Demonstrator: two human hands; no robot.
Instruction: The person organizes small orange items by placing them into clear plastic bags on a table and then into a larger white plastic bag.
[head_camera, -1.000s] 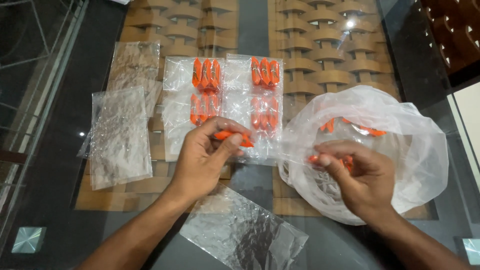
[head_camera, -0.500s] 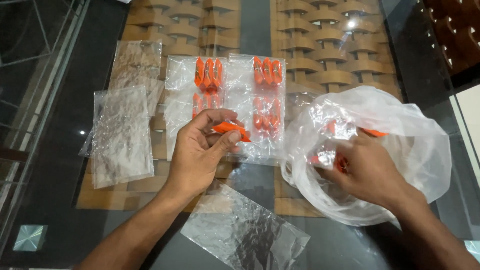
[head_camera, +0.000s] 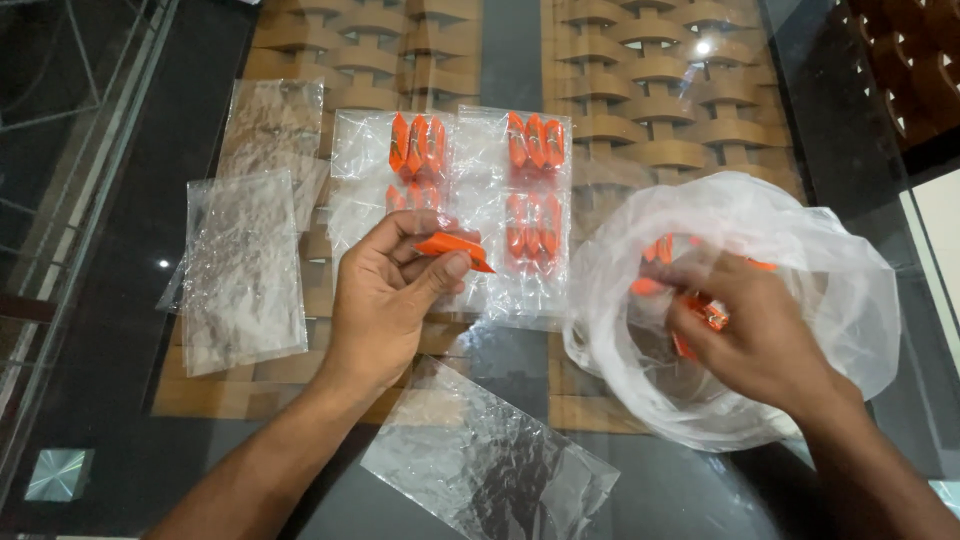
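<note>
Nearest, I noted an empty clear pouch (head_camera: 490, 465) on the glass table (head_camera: 120, 300). Beyond it, my left hand (head_camera: 385, 300) pinched one orange clip (head_camera: 452, 247) between thumb and fingers. My right hand (head_camera: 750, 330) sat inside the large plastic bag (head_camera: 850, 290), fingers closed round more clips. Farther off lay filled pouches (head_camera: 500, 180).

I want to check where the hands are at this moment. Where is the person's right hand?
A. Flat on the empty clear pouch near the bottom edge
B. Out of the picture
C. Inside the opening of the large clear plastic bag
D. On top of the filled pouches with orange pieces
C: the right hand reaches into the mouth of the large clear plastic bag, among loose orange pieces, while the left hand holds one orange piece.
</note>
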